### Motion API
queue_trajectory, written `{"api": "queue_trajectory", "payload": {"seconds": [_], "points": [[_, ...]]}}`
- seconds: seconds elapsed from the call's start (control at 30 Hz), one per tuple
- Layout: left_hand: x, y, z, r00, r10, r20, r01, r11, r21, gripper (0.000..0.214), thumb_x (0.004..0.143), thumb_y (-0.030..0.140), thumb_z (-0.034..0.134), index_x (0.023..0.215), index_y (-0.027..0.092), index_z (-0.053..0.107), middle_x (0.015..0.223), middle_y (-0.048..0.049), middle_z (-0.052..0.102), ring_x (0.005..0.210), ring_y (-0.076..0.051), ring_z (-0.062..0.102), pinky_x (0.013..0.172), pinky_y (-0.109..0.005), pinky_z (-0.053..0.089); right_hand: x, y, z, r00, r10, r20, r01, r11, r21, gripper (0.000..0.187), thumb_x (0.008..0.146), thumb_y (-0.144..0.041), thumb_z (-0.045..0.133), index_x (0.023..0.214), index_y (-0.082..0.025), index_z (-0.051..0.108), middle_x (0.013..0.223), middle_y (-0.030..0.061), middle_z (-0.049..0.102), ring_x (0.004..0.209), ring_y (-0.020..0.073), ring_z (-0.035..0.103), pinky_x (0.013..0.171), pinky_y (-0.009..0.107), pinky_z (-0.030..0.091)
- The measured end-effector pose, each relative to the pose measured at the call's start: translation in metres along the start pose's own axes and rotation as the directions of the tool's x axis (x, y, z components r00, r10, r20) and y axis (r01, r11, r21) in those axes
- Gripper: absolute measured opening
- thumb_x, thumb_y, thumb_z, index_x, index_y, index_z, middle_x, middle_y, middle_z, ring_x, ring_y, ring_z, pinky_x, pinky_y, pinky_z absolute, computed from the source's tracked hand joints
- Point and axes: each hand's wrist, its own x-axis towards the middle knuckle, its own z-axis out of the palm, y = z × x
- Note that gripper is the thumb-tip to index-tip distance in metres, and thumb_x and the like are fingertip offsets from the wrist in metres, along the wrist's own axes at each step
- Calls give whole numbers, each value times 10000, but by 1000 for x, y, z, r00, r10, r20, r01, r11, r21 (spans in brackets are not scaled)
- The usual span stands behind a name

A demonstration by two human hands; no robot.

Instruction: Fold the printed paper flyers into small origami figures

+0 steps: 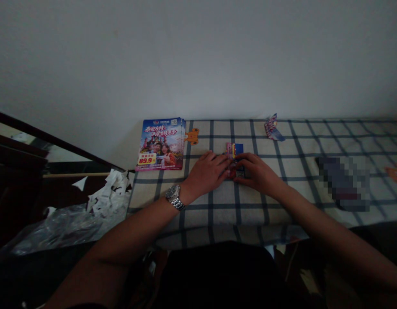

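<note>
The left hand (206, 174) and right hand (254, 174) meet on a folded glossy leaflet (233, 151), fingers (224, 161) closed on it (light, thin, springy paper) — easiest held by its edges.

A small folded paper flyer (234, 150), blue and red, lies flat on the checked cloth (224, 212), under the left hand (206, 174) and right hand (254, 172).

Travel brochures (160, 144) lie stacked on the checked cloth (218, 214) (an orange cutout (192, 136) just beside them).
</note>
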Motion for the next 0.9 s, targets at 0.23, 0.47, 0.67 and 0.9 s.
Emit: {"api": "queue_trajectory", "payload": {"seconds": [0.23,0.47,0.67,0.9], "points": [[0,0,-2,1000,5,12,-5,1000,21,427,1104,374,419,1448,190,593,1413,-86,634,1160,-277,550,1076,-466,412,-2,0,-2,1000,-17,1,17,1000,9,256,925,-373,749,1131,-232,689,1331,144,643,1246,331,639,1059,566,559],[-1,-1,0,1000,8,4,-8,1000,28,414,1103,364,430,1449,200,588,1438,-79,622,1204,-281,551,1099,-488,406,-5,4,3,999,-11,-42,10,1000,-21,399,998,-333,644,1383,-229,650,1364,159,646,1261,337,646,1071,568,566],[-1,0,0,1000,4,8,-4,1000,24,417,1098,358,436,1456,202,583,1432,-76,625,1203,-277,553,1108,-486,405,-7,6,6,999,-22,-37,20,998,-54,389,1014,-340,619,1379,-215,674,1393,173,635,1273,346,638,1075,589,563],[0,-1,-1,1000,11,4,-11,1000,23,425,1100,351,427,1462,190,580,1424,-90,629,1180,-277,557,1097,-481,409,-9,4,6,999,-23,-43,21,998,-56,384,1017,-319,614,1380,-213,679,1407,177,633,1283,348,639,1077,593,564]]}}
